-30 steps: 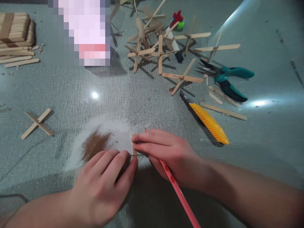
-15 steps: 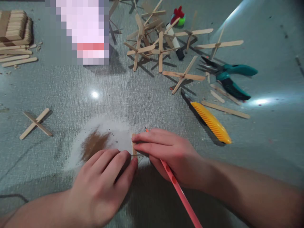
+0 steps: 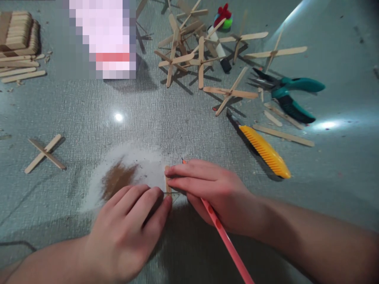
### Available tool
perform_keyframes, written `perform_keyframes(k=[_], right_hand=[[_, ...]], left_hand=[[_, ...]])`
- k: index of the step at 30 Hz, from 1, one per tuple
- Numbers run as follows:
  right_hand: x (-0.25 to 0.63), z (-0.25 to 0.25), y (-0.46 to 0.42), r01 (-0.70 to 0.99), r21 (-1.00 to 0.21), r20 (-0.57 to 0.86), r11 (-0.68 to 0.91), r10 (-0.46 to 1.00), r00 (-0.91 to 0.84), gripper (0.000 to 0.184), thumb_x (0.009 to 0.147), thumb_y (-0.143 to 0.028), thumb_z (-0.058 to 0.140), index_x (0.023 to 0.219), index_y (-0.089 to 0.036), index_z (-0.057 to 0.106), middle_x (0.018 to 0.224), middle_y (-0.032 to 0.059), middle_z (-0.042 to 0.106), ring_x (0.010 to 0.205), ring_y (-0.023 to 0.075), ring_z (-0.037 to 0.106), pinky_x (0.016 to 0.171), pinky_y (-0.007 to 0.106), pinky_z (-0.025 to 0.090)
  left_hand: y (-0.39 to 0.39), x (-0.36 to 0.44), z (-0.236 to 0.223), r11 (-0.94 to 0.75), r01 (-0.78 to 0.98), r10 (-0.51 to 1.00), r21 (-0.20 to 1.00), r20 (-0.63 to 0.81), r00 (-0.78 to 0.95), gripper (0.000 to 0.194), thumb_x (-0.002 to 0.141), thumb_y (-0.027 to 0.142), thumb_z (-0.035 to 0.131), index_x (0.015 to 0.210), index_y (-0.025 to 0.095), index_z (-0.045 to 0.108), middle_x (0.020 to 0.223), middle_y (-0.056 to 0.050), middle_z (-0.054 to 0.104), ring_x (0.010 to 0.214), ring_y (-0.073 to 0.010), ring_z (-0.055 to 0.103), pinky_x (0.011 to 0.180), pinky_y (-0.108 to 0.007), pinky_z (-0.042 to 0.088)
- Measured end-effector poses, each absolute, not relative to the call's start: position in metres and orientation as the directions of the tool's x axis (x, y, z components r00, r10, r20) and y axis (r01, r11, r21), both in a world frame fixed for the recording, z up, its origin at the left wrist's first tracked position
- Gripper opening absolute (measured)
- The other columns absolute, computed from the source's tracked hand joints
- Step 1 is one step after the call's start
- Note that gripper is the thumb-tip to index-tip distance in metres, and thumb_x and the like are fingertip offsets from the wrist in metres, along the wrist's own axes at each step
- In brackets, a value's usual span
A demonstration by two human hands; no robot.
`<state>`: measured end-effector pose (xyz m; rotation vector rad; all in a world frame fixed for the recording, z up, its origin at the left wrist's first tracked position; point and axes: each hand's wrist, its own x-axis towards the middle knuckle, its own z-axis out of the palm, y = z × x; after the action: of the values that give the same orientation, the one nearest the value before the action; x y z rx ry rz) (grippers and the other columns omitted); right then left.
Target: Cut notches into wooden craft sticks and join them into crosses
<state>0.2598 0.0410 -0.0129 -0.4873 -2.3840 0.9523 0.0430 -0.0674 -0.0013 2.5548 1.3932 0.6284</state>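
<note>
Pressed close together, my left hand [image 3: 127,225] and my right hand [image 3: 217,189] work over the grey textured tabletop. Between their fingertips lies a short wooden craft stick [image 3: 168,187]. My left thumb and forefinger close at its lower end, where a thin dark straight edge crosses it; what that edge belongs to is hidden. Two right fingertips press on the stick's upper part. A pink pencil [image 3: 226,238] is tucked in my right hand, its tip poking out beyond the fingers. Left of the stick is a white patch [image 3: 148,157] with brown dust [image 3: 120,177].
A crossed stick pair [image 3: 45,153] lies left. Bundled sticks [image 3: 19,33] and a pixelated object [image 3: 106,35] stand behind. Several stick crosses [image 3: 171,63], a glue stick [image 3: 219,49], teal-handled pliers [image 3: 299,92] and a yellow cutter [image 3: 265,152] with its blade out lie toward the right.
Both hands keep nearly the same pose on the stick. The things at the upper right appear shifted slightly rightward, as if the view moved a little.
</note>
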Motion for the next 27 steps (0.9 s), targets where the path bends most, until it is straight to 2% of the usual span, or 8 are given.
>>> perform_keyframes(k=[13,19,21,23,27], right_hand=[[0.26,-0.013,0.04,0.15,-0.72,0.319,0.677,0.516,-0.795,0.024,0.093,-0.003,0.05,0.101,-0.017,0.068,0.115,0.0141,0.079,0.093,0.0211,0.076,0.077,0.035,0.061],[0.264,-0.013,0.039,0.125,-0.76,0.312,0.638,0.526,-0.791,0.027,0.097,-0.008,0.051,0.116,-0.021,0.066,0.122,0.0119,0.075,0.103,0.0201,0.073,0.085,0.034,0.061],[0.266,-0.011,0.038,0.1,-0.8,0.315,0.592,0.555,-0.77,0.027,0.099,-0.012,0.049,0.118,-0.022,0.066,0.126,0.0113,0.07,0.1,0.0173,0.071,0.084,0.032,0.06],[0.266,-0.007,0.038,0.101,-0.852,0.275,0.513,0.604,-0.748,0.023,0.1,-0.015,0.049,0.114,-0.021,0.066,0.121,0.0099,0.065,0.092,0.0147,0.067,0.078,0.029,0.058],[0.263,0.0,0.039,0.097,-0.913,0.195,0.395,0.633,-0.749,0.013,0.095,-0.013,0.051,0.093,-0.02,0.062,0.094,0.0028,0.058,0.081,0.0122,0.06,0.07,0.025,0.053]], left_hand=[[-0.067,0.042,-0.003,-0.551,0.761,0.833,0.343,0.287,0.473,0.026,0.097,0.014,0.066,0.122,0.012,0.073,0.116,-0.009,0.069,0.103,-0.0245,0.062,0.087,-0.042,0.056],[-0.066,0.042,-0.001,-0.552,0.758,0.833,0.348,0.275,0.48,0.023,0.097,0.013,0.065,0.119,0.011,0.073,0.113,-0.009,0.07,0.101,-0.0251,0.063,0.083,-0.042,0.056],[-0.067,0.042,-0.001,-0.549,0.756,0.835,0.356,0.264,0.482,0.024,0.097,0.014,0.066,0.12,0.011,0.073,0.114,-0.009,0.071,0.103,-0.0249,0.063,0.084,-0.042,0.056],[-0.067,0.042,-0.001,-0.546,0.756,0.838,0.363,0.265,0.478,0.026,0.096,0.014,0.068,0.121,0.011,0.073,0.115,-0.008,0.071,0.103,-0.0242,0.063,0.086,-0.041,0.056],[-0.068,0.043,0.0,-0.543,0.75,0.839,0.377,0.277,0.468,0.029,0.094,0.013,0.07,0.123,0.011,0.073,0.116,-0.008,0.07,0.102,-0.0238,0.063,0.085,-0.042,0.057]])
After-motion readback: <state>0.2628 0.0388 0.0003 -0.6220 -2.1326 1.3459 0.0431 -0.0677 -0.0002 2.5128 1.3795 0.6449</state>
